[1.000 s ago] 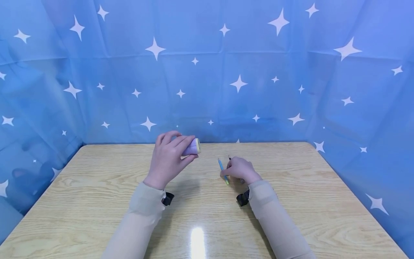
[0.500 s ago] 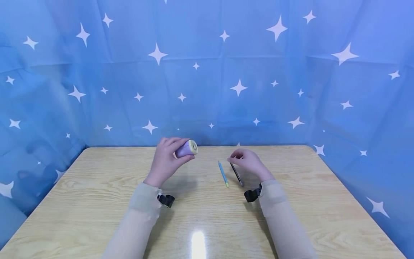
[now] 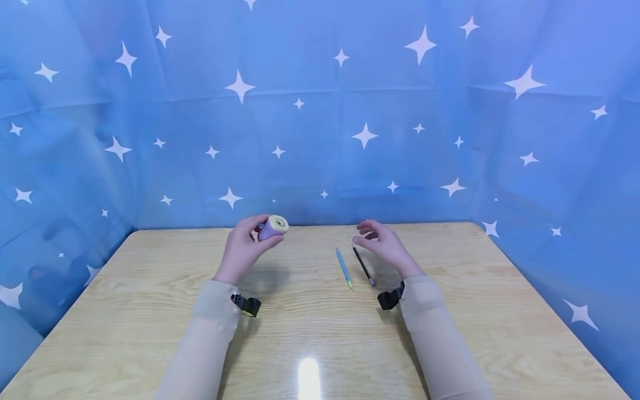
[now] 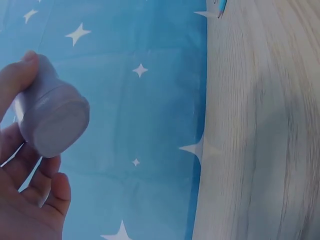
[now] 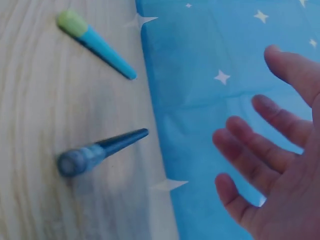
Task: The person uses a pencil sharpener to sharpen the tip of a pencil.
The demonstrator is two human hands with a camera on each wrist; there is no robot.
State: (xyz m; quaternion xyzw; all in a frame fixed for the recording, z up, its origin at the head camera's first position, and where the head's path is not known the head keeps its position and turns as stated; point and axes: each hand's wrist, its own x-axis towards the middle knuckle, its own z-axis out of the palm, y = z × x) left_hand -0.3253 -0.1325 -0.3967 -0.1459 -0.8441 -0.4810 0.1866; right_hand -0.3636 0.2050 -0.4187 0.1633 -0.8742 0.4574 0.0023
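My left hand [image 3: 241,247] holds a small purple pencil sharpener [image 3: 270,229] above the table, thumb on one side and fingers on the other. Its pale yellow end, with a dark hole, is turned up toward the head camera. In the left wrist view the rounded purple base of the sharpener [image 4: 61,127] shows. My right hand [image 3: 384,248] is held with loosely bent fingers over the far end of a black pencil [image 3: 363,266], holding nothing. To the left of that pencil lies a blue pencil [image 3: 343,268] with a yellow-green end.
The wooden table [image 3: 310,328] reaches back to a blue curtain [image 3: 320,144] with white stars, which also hangs along both sides. Dark wrist cameras sit on both wrists, below the beige sleeves. A bright light reflection lies on the front of the table.
My right hand has let go of the black pencil, which now lies beside the blue one, and its fingers have opened. My left hand has moved left, turning the sharpener's yellow end upward.
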